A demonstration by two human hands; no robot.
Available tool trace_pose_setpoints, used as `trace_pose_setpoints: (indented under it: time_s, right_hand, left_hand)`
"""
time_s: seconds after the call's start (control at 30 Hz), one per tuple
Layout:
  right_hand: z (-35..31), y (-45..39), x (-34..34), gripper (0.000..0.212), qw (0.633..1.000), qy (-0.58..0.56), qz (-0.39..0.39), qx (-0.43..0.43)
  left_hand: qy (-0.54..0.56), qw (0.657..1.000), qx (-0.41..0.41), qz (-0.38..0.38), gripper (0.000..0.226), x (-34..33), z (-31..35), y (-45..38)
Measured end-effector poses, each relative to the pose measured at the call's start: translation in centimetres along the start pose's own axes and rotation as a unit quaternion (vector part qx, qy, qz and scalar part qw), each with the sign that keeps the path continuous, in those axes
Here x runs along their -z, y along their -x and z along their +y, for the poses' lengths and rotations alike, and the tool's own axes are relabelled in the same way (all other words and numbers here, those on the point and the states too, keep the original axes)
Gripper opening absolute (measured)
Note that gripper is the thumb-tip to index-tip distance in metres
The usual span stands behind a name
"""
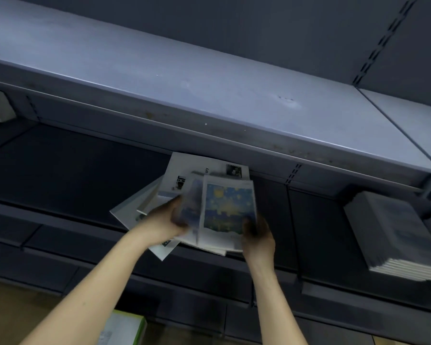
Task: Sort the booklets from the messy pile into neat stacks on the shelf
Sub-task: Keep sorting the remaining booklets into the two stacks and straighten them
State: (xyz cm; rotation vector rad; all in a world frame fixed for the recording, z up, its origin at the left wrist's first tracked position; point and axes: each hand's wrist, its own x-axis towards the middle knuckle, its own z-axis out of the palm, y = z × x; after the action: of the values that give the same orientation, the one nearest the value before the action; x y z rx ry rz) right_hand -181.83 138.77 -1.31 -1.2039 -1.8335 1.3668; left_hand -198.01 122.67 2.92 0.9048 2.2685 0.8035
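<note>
We have both hands in the messy pile, which lies fanned on the dark shelf near the middle of the view, just under the lip of the pale shelf above. The booklet that matters is the one with the blue and yellow painted cover, on top of the pile, its long axis running roughly from six to twelve o'clock, away from us. Our right hand sits at that booklet's five o'clock corner, fingers closed on its lower right edge, so this is the nearer hand for lifting it. Our left hand is at the booklet's nine o'clock side, thumb and fingers curled over a blurred second blue booklet lying just beside it; the blur keeps us from telling how firmly it grips. Larger white booklets stick out from under both toward eleven and seven o'clock. A neat stack already sits on the shelf at three o'clock, well apart from our hands, and we judge the painted booklet would have to travel that way or to a bare stretch of shelf.
</note>
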Motion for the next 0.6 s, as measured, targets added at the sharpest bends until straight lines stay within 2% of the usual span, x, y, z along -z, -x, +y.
trace_pose_setpoints:
  time_s: [0.1, 0.23, 0.3, 0.43, 0.6]
  right_hand:
    - [0.4, 1.0, -0.6, 0.040, 0.999, -0.027, -0.025, -0.034]
    - [0.2, 2.0, -1.0, 0.040, 0.996, -0.006, -0.089, -0.031]
    - [-0.2, 2.6, -0.7, 0.042, 0.993, 0.009, -0.115, -0.038]
    - [-1.1, 3.5, 0.0, 0.039, 0.986, 0.028, -0.151, -0.070]
    - [-1.1, 5.1, 0.1, 0.032, 0.990, 0.013, -0.137, -0.027]
  left_hand:
    - [0.086, 0.995, 0.034, 0.045, 0.062, -2.5, 0.3, 0.8]
    - [0.136, 0.986, 0.078, 0.061, 0.073, -5.0, -0.1, 0.1]
    - [0.151, 0.983, 0.060, 0.079, 0.066, -5.5, -0.4, 0.2]
    - [0.185, 0.979, 0.015, 0.083, 0.034, -5.4, -0.6, 1.2]
    - [0.186, 0.978, -0.013, 0.089, 0.034, -5.8, -0.5, 2.5]
